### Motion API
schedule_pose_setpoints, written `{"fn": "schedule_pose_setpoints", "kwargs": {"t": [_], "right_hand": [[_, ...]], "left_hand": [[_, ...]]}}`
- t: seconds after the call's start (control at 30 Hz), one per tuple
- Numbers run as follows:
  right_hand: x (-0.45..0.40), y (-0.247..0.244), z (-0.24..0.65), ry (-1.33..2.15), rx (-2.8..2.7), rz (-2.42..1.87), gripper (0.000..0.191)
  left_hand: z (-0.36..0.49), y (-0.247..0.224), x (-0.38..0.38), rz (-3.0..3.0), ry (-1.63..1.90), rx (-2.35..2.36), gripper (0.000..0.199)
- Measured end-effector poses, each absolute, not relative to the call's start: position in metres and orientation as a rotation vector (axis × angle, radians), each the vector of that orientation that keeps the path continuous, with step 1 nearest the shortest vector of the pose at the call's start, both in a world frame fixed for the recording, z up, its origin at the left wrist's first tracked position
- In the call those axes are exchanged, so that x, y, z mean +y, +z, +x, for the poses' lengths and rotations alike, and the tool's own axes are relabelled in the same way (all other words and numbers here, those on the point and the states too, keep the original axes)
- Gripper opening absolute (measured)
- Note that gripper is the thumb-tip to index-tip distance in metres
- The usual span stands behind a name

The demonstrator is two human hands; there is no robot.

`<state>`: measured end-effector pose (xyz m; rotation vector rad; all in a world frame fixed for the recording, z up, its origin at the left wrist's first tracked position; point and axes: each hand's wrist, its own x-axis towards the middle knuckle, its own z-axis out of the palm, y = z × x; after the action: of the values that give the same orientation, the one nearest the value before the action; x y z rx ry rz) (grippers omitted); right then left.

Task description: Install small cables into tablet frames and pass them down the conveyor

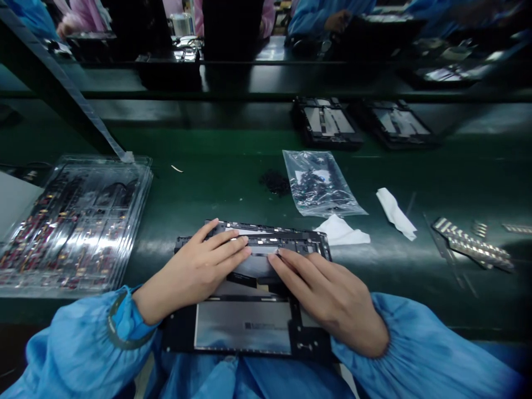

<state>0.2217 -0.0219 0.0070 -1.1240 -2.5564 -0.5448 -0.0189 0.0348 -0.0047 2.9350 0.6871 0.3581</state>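
Note:
In front of my body lies a black tablet-like device frame with a silver panel in its lower part. A second black frame overlaps its far end, tilted slightly. My left hand rests on that upper frame, fingers stretched out over its left half, the thumb hidden. From the right, my right hand bends its fingers in, and the fingertips press together at the middle of the same frame. Whatever is between those fingertips is too small to make out.
Stacked clear plastic trays of small parts stand left. Ahead lie a clear bag of black parts, a black pile and white wipes. Metal strips lie right. Device stacks stand farther back; co-workers sit across the bench.

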Motion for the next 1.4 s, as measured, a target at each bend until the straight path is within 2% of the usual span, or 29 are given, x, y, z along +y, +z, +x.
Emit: {"fn": "schedule_pose_setpoints", "kwargs": {"t": [0.83,1.0,1.13,1.27,1.4], "right_hand": [[-0.029,0.008,0.23,-0.567,-2.613,-1.176,0.029],[-0.048,0.001,0.256,-0.269,-2.159,-1.442,0.026],[-0.062,-0.012,0.265,0.152,-1.809,-1.736,0.019],[-0.068,-0.02,0.267,0.805,-1.348,-1.982,0.048],[-0.066,-0.015,0.273,1.264,-1.06,-1.94,0.072]], "left_hand": [[-0.02,-0.007,0.036,3.014,0.385,0.691,0.038],[-0.013,-0.005,0.041,2.86,0.483,0.865,0.031],[0.0,-0.002,0.049,2.815,0.345,1.122,0.036],[-0.007,0.017,0.062,2.544,0.505,1.354,0.033],[-0.027,0.039,0.078,1.707,0.688,1.616,0.031]]}}
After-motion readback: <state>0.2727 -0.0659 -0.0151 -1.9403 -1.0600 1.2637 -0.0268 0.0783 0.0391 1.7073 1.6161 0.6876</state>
